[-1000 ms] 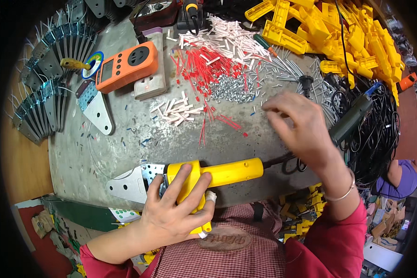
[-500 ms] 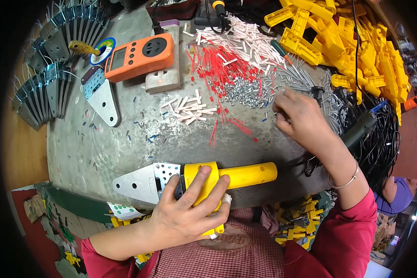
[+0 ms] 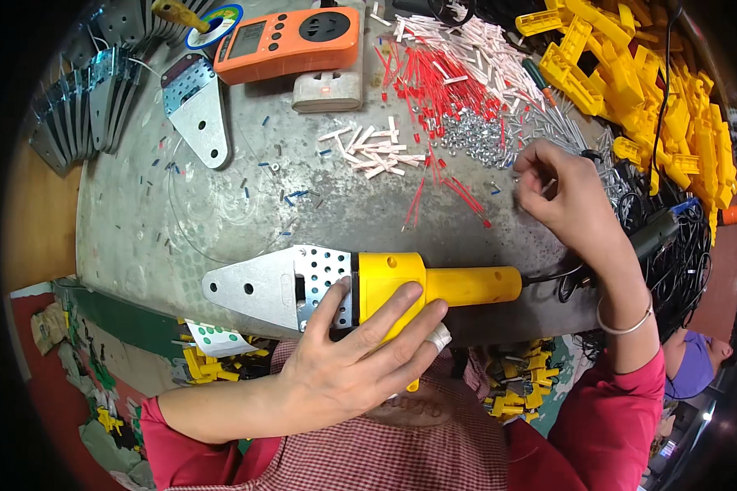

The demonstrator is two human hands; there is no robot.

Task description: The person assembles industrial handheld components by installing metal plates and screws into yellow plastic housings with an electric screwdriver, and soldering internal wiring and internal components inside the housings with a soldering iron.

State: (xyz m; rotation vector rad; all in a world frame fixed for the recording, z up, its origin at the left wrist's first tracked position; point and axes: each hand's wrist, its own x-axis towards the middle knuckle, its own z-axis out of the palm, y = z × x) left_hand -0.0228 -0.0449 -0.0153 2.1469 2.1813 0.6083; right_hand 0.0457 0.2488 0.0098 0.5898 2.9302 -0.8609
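Note:
Along the table's near edge lies a pipe-welding iron (image 3: 473,285), with a yellow handle and a flat, tapered metal plate (image 3: 258,285) pointing left. My left hand (image 3: 344,360) grips its yellow housing from the near side; the index fingertip rests on the perforated metal part, and one finger wears a white wrap. A black cable leaves the handle's right end. My right hand (image 3: 567,192) hovers over the table beside the heap of small metal nuts (image 3: 471,139). Its thumb and fingers are curled into a pinch; whatever is between them is too small to make out.
Red-wired parts (image 3: 434,82) and white sleeves (image 3: 373,149) lie beyond the iron. An orange meter (image 3: 287,45) rests by a socket block (image 3: 327,90). Yellow housings (image 3: 630,90) pile up at far right, above black cables (image 3: 680,270). Metal plates (image 3: 74,106) stand in rows at left.
The whole view has shifted, so the table's contents sit higher and further right. My right hand's fingers are curled closer together. The left hand keeps its grip on the iron.

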